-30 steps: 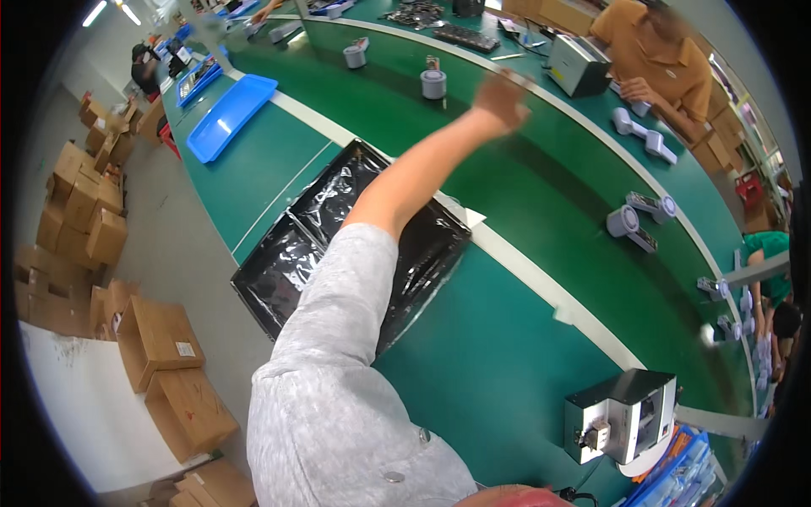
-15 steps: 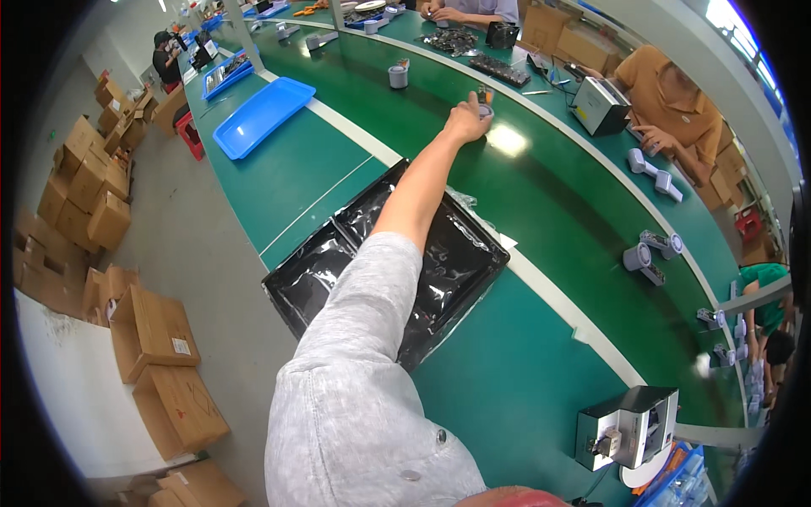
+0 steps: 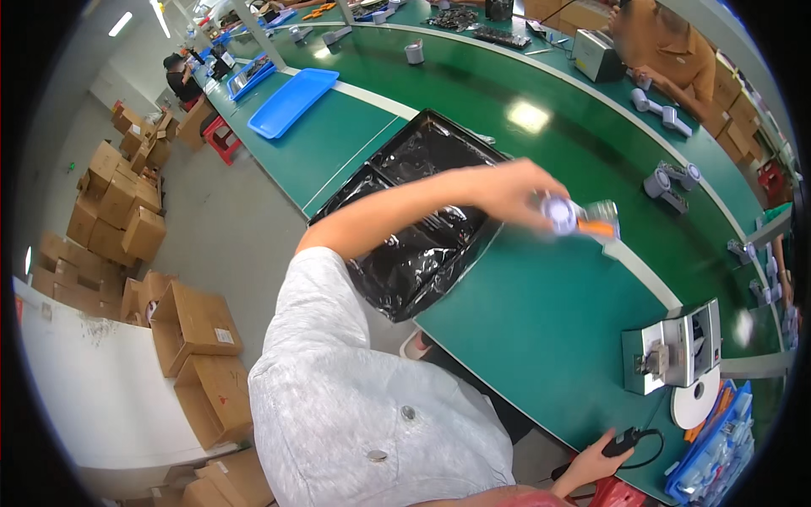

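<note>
Spanning a tray [image 3: 435, 139], the bent left arm [image 3: 405, 211] holds a lilac device [image 3: 561, 215].

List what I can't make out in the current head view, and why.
Head view:
Grey part in the left hand: motion blur hides its detail and the exact grip.
Black tool: the right hand covers some of its body.
Black tray: the left forearm hides a strip of it.
Small grey piece far along the belt: too small for detail.

Left hand [image 3: 517, 193] outstretched, right hand [image 3: 593, 463] curled
</note>
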Motion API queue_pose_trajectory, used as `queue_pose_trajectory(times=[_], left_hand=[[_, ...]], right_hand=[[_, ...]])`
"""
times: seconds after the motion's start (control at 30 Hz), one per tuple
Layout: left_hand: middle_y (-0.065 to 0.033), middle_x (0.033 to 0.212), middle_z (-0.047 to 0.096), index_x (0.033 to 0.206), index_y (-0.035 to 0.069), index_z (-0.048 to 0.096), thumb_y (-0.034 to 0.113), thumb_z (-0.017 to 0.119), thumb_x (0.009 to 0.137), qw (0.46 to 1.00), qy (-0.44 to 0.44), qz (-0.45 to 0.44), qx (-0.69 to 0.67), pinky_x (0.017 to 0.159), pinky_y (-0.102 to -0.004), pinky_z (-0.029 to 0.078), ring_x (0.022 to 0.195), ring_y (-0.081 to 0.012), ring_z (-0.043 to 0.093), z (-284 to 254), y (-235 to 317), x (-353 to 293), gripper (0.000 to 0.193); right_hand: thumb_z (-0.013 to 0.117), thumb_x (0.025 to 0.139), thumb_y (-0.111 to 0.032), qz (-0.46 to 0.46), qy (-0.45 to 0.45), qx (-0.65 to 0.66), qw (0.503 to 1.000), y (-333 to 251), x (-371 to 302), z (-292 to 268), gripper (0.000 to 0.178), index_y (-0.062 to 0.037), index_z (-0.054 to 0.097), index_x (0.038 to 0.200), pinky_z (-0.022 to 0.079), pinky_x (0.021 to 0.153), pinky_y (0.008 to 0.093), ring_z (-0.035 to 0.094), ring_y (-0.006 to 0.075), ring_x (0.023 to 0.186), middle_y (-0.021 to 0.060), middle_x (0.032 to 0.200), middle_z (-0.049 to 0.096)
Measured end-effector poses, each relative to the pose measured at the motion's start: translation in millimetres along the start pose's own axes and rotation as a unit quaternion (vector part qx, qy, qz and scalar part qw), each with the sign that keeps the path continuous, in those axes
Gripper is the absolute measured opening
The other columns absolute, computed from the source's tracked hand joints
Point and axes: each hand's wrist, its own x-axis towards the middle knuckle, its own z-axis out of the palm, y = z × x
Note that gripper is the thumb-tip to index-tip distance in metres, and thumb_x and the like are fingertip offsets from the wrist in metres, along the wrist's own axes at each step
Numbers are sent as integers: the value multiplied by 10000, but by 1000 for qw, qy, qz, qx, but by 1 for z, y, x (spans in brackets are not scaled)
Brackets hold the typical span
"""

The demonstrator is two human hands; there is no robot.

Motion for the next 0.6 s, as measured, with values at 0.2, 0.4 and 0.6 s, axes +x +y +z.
queue_pose_trajectory(times=[0.2,0.4,0.6], left_hand=[[-212,1235,715,1331,-33,647,199,825,889,983,-163,62,-63,951,-413,601,1104,-340,712,110,59,-6,530],[-202,1289,685,1397,-14,598,191,796,909,978,-167,4,-124,981,-418,585,1167,-352,677,147,49,-12,565],[-150,1225,679,1315,56,659,253,782,918,995,-21,78,56,959,-454,542,1162,-337,625,186,83,-9,460]], right_hand=[[748,1008,-206,-15,-30,61,998,-8,2,-6,477,84,579,1347,553,633,340,679,236,758,181,1101,722],[778,988,-290,-19,-19,168,985,7,0,-3,521,34,596,1354,398,426,297,525,153,501,104,848,667],[775,990,-328,-36,-18,125,991,2,0,-3,541,33,612,1358,419,436,303,542,169,519,126,928,701]])
